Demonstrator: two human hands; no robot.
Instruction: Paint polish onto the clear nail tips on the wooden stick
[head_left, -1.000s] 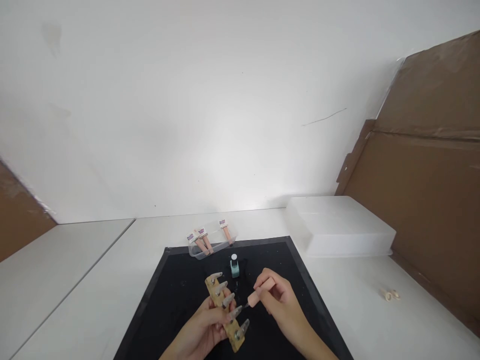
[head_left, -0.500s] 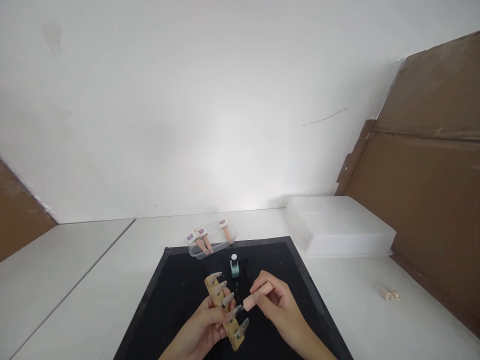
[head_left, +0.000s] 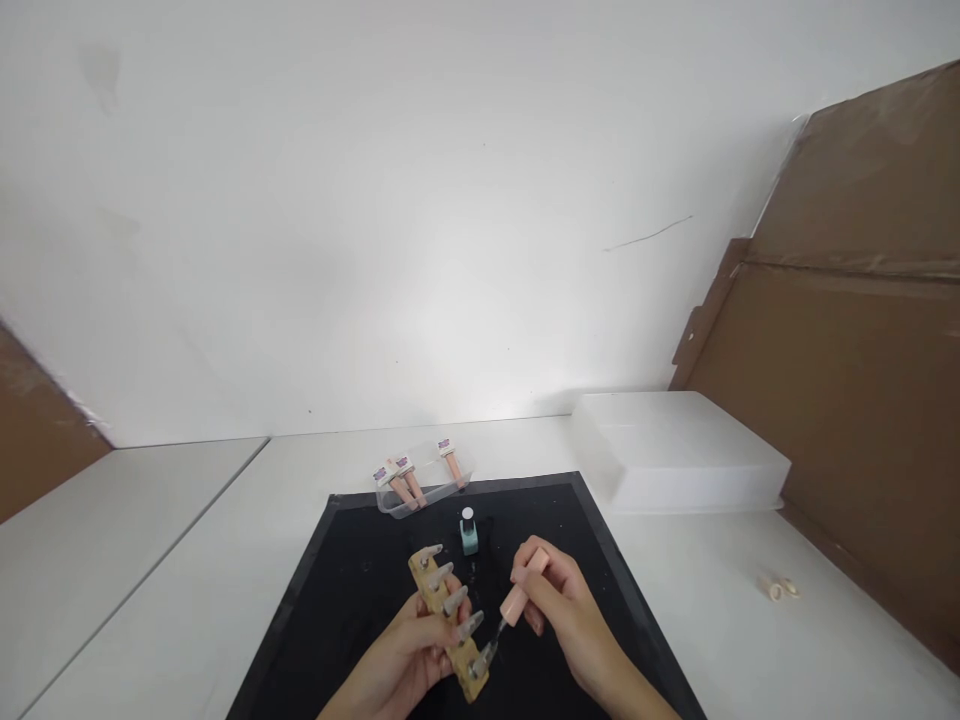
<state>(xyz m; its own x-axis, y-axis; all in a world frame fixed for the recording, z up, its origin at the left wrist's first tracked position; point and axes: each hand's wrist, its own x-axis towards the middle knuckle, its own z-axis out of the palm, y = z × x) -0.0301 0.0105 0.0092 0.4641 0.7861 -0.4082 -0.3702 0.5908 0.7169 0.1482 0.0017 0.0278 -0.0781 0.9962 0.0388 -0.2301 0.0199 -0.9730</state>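
My left hand [head_left: 420, 640] is closed around a tan wooden nail-tip stand [head_left: 469, 678], which slants across the front of the black mat. Several clear false nail tips [head_left: 454, 600] stick out from it in a row. Between the fingers of my right hand [head_left: 559, 605] is a pink-handled nail polish brush [head_left: 517, 602]. Its bristle end points down and left, at the nail tip nearest me [head_left: 484, 660], and appears to touch it. Behind the stand, a small teal nail polish bottle [head_left: 469, 535] with a dark neck and white top stands upright.
A clear shallow tray [head_left: 431, 497] holding several pink tubes with white labels sits at the mat's [head_left: 352, 540] back edge. To the right is a translucent white bin [head_left: 682, 450], upside down. Two small cream rings [head_left: 780, 588] lie farther right. Brown cardboard [head_left: 847, 400] borders the right side.
My right hand has tilted the brush more steeply and shifted its tip from the second-nearest nail tip to the one closest to me. The left hand and stand have stayed put.
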